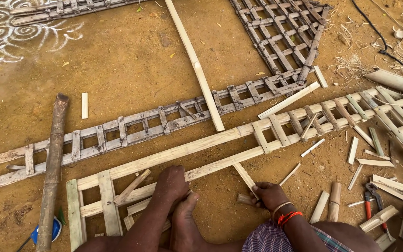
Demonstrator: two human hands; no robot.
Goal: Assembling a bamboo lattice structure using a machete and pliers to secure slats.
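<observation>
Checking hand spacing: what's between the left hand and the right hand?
Head view: between left hand and right hand lies bare dirt ground, crossed above by the new frame's lower rail.

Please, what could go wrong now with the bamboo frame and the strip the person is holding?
1. The right hand grips a thin bamboo strip near the lower rail; its raw split edges might cut or splinter the fingers.
2. The left hand and a bare foot press on the bamboo frame; the frame could slip on the loose dirt.
3. Red-handled pliers and cut pieces lie close by, possibly underfoot.
</observation>
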